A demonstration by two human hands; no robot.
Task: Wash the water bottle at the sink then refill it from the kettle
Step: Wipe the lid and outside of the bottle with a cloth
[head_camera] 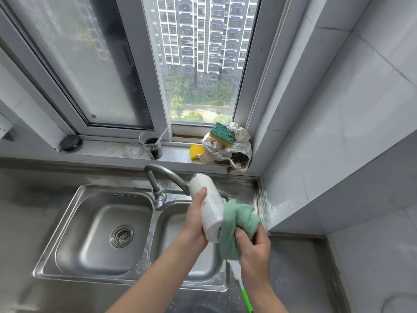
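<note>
1. Water bottle (208,206): white cylinder with faint pastel print on its side, held tilted over the right-hand basin, its base up toward the tap and its other end low by the hands. Whether it is capped cannot be told.
2. Left hand (195,219): wrapped around the bottle's middle, thumb lying along the upper side, fingers hidden behind; a full closed grip on the bottle.
3. Right hand (253,246): closed on a bunched green cloth (237,224), which is pressed against the bottle's lower end.
4. Brush (242,288): white fuzzy head and green handle, showing below the right hand and running to the bottom edge; what holds it cannot be told.
5. Tap (167,177): grey metal, curved spout reaching right, its outlet hidden behind the bottle.
6. Sink (67,222): stainless steel, two basins; the left one holds a round strainer drain (121,236). Water droplets lie on the steel behind the right basin.
7. Window ledge: a clear plastic cup (151,144) with dark contents and a spoon; a dark round lid (71,143) at the left; a crumpled white bag (230,150) in the right corner, a green-topped yellow sponge (222,133) on it, and a second yellow sponge (195,152) just beside it.
8. Room: pale tiled wall (338,132) on the right; sliding window (198,64) looking onto a tall apartment block and trees.
</note>
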